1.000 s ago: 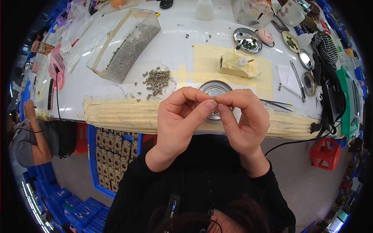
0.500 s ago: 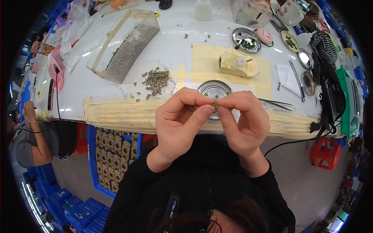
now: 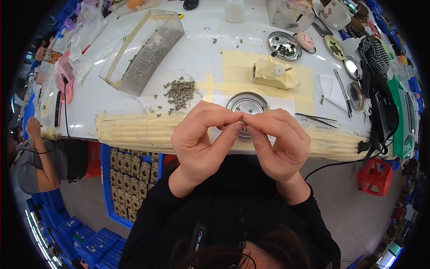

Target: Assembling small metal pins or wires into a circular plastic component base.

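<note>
Above the table's near edge, my left hand [image 3: 201,141] and my right hand [image 3: 283,145] meet fingertip to fingertip. Both are closed in a pinch around one tiny greyish-brown part [image 3: 242,120], mostly covered by the fingers, so its exact kind is hidden. Just beyond and partly behind the fingers sits a round metal dish [image 3: 247,94] with a few small pieces in it. To the left of the dish, a loose pile of small grey-green parts [image 3: 180,92] lies on the table. Dark tweezers [image 3: 317,119] rest right of my right hand.
A clear bin [image 3: 154,54] of tiny grey parts lies tilted at the back left. Ahead stands a tape-wrapped block [image 3: 268,77] with a white-tipped stick. Padded tape [image 3: 134,131] lines the table edge. Metal dishes [image 3: 285,46] crowd the right. A person [image 3: 40,166] sits at left.
Both pinched hands have shifted slightly left and tilted a little. The small part between the fingertips is now more hidden. The things on the table look unchanged.
</note>
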### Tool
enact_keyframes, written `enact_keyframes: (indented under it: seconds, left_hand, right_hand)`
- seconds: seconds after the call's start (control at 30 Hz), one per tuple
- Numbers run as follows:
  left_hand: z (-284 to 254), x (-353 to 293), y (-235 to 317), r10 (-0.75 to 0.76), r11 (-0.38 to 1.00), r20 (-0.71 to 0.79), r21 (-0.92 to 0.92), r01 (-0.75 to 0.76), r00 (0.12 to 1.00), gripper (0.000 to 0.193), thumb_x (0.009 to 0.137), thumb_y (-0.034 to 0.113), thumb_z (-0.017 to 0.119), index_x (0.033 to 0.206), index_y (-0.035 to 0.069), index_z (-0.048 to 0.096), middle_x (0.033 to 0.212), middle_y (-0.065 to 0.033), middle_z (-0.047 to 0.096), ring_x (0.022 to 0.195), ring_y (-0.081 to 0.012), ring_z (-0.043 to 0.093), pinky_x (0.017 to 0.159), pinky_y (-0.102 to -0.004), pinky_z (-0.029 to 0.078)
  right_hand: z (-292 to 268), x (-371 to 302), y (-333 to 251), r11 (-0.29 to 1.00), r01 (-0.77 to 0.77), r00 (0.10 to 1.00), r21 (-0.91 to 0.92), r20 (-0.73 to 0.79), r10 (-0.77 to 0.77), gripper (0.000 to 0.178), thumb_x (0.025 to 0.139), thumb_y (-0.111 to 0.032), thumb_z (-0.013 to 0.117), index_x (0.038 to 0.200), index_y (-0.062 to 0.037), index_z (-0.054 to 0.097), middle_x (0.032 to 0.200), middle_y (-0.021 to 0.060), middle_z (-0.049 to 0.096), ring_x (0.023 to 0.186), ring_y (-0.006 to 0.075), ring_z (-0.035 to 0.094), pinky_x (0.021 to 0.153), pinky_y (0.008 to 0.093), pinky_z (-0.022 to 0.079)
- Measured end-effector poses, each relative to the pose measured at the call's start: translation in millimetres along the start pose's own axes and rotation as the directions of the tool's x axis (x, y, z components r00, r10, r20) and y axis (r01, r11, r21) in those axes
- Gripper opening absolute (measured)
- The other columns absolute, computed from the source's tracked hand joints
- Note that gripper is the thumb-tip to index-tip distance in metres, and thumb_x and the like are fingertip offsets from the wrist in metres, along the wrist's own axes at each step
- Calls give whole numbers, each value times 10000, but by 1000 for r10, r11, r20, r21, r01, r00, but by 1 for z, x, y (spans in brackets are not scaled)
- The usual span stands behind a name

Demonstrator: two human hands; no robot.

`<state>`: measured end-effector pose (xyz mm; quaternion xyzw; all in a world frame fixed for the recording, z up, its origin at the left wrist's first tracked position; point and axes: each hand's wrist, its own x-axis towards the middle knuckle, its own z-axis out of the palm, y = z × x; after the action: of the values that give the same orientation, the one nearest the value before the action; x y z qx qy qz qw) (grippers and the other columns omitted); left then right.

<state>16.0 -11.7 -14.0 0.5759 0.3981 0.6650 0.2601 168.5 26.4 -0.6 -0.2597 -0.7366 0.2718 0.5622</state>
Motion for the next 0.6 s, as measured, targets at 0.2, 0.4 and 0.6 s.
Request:
enact_keyframes:
  seconds: [0.2, 0.4, 0.6]
  left_hand:
    - [-1, 5, 1, 193, 940, 57, 276, -201, 980, 231, 734, -69, 763, 947, 12, 723, 827, -68, 676, 723, -203, 600, 639, -283, 462]
    - [-2, 0, 0, 297, 842, 131, 432, -324, 946, 254, 699, -7, 810, 937, 44, 737, 828, -46, 671, 713, -211, 585, 603, -299, 461]
    - [-1, 1, 1, 266, 883, 133, 364, -297, 955, 282, 680, -26, 809, 942, 50, 739, 827, -39, 667, 713, -202, 580, 607, -289, 458]
  right_hand:
    - [-2, -2, 1, 990, -117, 993, 82, 16, 116, 178, 780, 70, 736, 948, 21, 707, 840, 99, 679, 698, 162, 649, 616, 256, 518]
    - [-10, -8, -3, 874, -432, 901, 224, 155, 405, 74, 867, -1, 691, 915, 24, 641, 823, 72, 656, 697, 121, 613, 646, 243, 501]
    - [-17, -8, -8, 743, -590, 806, 315, 281, 521, 70, 939, -41, 620, 946, 21, 590, 835, 40, 614, 732, 86, 567, 684, 229, 483]
